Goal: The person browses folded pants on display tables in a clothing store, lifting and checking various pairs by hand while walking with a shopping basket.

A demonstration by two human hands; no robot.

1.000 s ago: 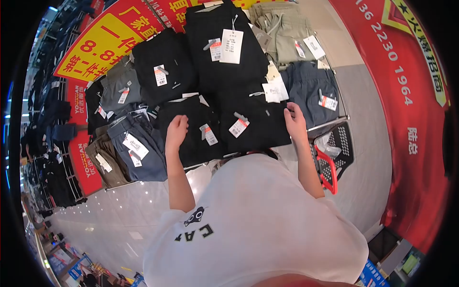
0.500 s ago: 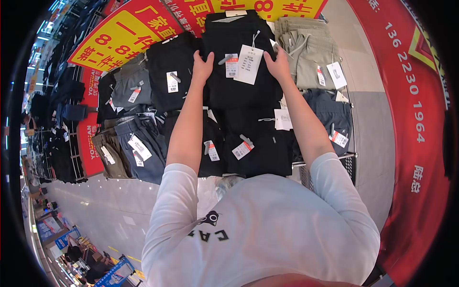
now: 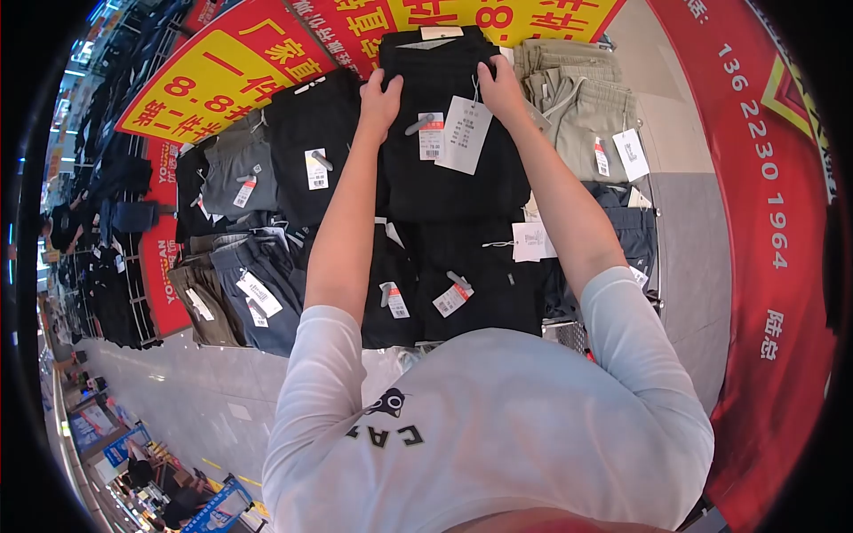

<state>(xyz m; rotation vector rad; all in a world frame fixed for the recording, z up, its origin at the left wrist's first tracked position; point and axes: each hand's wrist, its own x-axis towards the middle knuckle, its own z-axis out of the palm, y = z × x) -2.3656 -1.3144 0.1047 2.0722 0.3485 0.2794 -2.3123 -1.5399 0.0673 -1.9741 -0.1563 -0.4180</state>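
Folded black trousers (image 3: pixel 449 191) lie on the rack's back row, their waistband away from me. My left hand (image 3: pixel 379 105) grips the upper left side of them, thumb on top. At the upper right side, my right hand (image 3: pixel 503 87) is closed on the same trousers near the waistband. A white hang tag (image 3: pixel 464 133) on a string rests on the fabric between my forearms. Beside it is a red-and-white price label (image 3: pixel 430 138) with a grey security tag (image 3: pixel 424 123). The undersides of my fingers are partly hidden.
Khaki trousers (image 3: pixel 591 115) sit to the right, more black trousers (image 3: pixel 311 133) and grey ones (image 3: pixel 238 169) to the left. A front row holds black trousers (image 3: pixel 484 289) and blue-grey trousers (image 3: pixel 258 293). Yellow-and-red signs (image 3: pixel 209 80) stand behind; a red banner (image 3: pixel 742 222) is at right.
Both hands have shifted up along the sides of the black trousers toward the waistband. The hang tag has swung slightly, and the view has shifted a little.
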